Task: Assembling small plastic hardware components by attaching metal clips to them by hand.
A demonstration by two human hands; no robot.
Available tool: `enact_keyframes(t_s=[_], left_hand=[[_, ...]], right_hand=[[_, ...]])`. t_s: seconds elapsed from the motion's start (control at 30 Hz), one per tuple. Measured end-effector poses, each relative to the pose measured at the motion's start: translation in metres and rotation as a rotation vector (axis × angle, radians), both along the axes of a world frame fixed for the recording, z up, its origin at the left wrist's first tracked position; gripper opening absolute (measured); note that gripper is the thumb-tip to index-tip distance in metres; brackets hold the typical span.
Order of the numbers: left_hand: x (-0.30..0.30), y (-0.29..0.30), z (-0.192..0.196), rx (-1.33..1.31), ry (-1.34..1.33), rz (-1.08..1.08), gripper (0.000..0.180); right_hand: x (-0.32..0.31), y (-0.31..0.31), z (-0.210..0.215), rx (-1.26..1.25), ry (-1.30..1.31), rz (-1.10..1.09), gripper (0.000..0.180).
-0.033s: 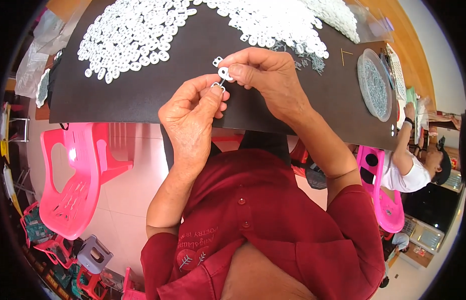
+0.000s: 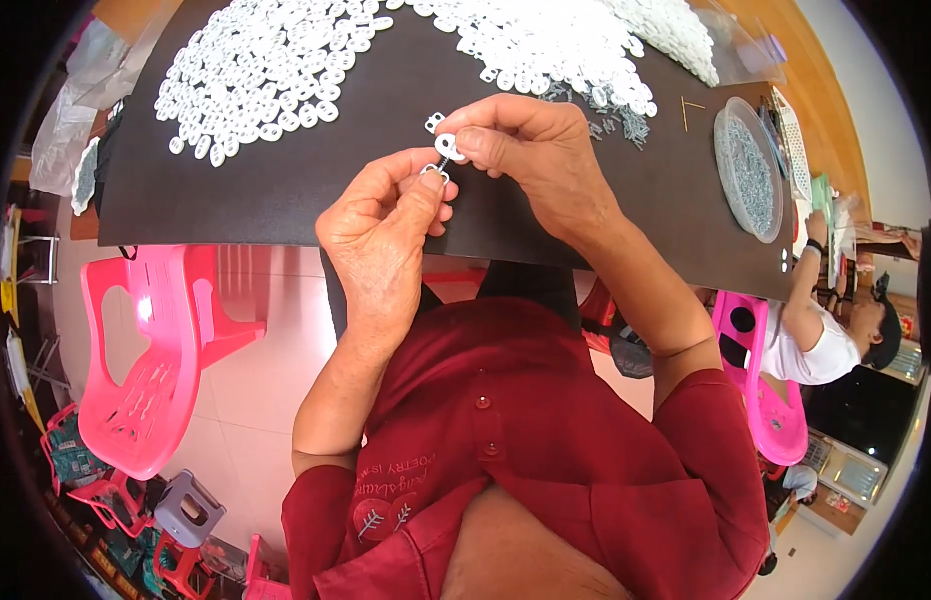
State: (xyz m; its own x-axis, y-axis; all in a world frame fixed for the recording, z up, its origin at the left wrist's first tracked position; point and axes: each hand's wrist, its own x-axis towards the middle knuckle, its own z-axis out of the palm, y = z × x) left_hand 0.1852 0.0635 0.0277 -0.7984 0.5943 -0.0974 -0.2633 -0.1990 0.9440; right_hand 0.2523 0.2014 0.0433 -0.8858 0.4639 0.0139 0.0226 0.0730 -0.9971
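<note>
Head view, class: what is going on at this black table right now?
A person in a red shirt works over a black table. The right hand pinches a small white plastic piece, while the left hand holds a small metal ring just under it. Heaps of white pieces lie beyond, and a round tray of metal parts sits to the right.

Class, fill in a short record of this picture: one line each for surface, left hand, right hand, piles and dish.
surface: black table
left hand: left hand pinches a small metal ring
right hand: right hand pinches a white plastic piece
piles: white plastic pieces heaped at the far side
dish: round clear dish of small metal parts, at the right
</note>
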Motion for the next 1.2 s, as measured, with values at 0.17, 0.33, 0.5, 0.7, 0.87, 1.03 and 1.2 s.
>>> enact_keyframes(t_s=[0.17, 0.33, 0.5, 0.7, 0.87, 1.03, 1.2], left_hand=[[0.0, -0.001, -0.002, 0.024, 0.03, 0.043, 0.014], [0.002, 0.001, -0.003, 0.025, 0.059, 0.063, 0.014], [0.003, 0.003, -0.006, 0.077, 0.059, 0.082, 0.018], [0.008, 0.007, -0.011, 0.092, 0.073, 0.088, 0.02], [0.01, 0.008, -0.009, 0.111, 0.095, 0.094, 0.026], [0.012, 0.009, -0.011, 0.1, 0.127, 0.108, 0.024], [0.008, 0.004, -0.009, 0.067, 0.157, 0.087, 0.023]], right_hand=[[-0.001, -0.004, 0.004, -0.031, 0.01, 0.001, 0.015], [-0.002, -0.003, 0.001, 0.093, 0.012, -0.015, 0.013], [-0.001, -0.005, 0.0, 0.062, 0.016, -0.002, 0.012], [-0.002, -0.007, -0.002, 0.008, 0.028, 0.0, 0.01], [-0.002, -0.009, 0.0, -0.001, 0.058, 0.003, 0.01], [-0.002, -0.01, 0.0, -0.032, 0.073, 0.006, 0.009], [-0.002, -0.012, -0.003, -0.032, 0.067, -0.008, 0.009]])
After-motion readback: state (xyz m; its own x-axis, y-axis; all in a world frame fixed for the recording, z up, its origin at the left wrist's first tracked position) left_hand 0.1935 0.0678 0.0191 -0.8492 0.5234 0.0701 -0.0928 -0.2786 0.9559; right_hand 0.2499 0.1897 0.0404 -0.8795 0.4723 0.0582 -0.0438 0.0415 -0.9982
